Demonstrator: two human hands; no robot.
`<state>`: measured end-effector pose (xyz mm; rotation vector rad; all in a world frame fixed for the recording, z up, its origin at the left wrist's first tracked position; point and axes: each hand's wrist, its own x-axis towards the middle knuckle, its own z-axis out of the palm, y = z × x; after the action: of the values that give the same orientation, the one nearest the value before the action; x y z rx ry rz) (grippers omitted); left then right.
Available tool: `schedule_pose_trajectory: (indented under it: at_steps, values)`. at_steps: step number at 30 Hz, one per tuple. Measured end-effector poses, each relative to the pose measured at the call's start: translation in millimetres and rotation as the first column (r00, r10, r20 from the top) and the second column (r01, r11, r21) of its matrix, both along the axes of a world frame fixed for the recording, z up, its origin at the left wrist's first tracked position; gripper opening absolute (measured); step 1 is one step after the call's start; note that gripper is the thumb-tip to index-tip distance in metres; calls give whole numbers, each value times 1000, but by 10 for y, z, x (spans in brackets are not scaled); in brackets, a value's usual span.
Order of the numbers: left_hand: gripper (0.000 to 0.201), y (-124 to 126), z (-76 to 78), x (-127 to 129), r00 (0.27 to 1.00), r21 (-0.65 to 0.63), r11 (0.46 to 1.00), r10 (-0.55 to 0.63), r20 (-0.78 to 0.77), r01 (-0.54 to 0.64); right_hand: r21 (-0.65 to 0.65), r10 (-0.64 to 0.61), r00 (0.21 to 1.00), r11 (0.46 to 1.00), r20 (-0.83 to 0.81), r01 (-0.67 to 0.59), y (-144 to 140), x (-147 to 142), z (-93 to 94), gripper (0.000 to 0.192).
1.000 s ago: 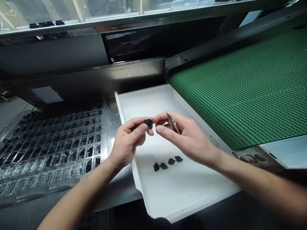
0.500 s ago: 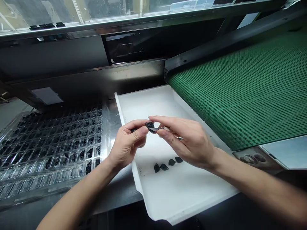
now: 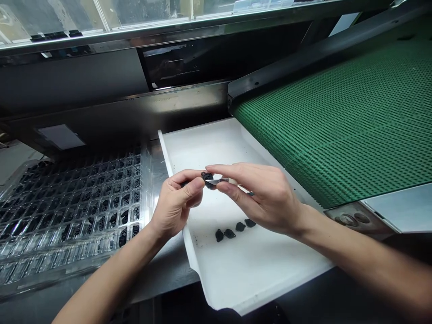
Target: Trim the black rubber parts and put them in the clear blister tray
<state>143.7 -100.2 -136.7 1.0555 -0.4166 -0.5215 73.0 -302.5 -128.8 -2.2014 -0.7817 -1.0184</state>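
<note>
Above the white tray [image 3: 232,279], my left hand [image 3: 177,200] pinches a small round black part [image 3: 207,177] with a side tab between thumb and forefinger. Another dark piece shows partly inside the same hand. My right hand [image 3: 263,193] is closed on a small knife [image 3: 216,181], its short metal blade lying against the black part's face. The knife's handle is mostly covered by the fingers. Several similar black parts [image 3: 230,233] lie in a row on the tray below my hands, one of them partly behind the right hand.
A green perforated conveyor belt [image 3: 354,117] runs along the right, beside the tray. On the left stands a clear plastic tray [image 3: 81,202] with many pockets holding black parts. A metal frame [image 3: 189,105] crosses behind.
The view has shifted slightly. Both hands stay together over the tray, and the blade, more visible now, has moved slightly against the black part.
</note>
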Motion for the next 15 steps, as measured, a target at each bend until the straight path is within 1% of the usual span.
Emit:
schedule_pose_trajectory:
  at_steps: [8, 15]
  values:
    - [30, 18, 8, 9, 1000, -5, 1000, -22, -9, 22, 23, 17, 1000, 1000, 0, -17, 9, -7, 7, 29]
    - [28, 43, -9, 24, 999, -2, 999, -49, -16, 49, 14, 19, 1000, 1000, 8, -19, 12, -7, -3, 31]
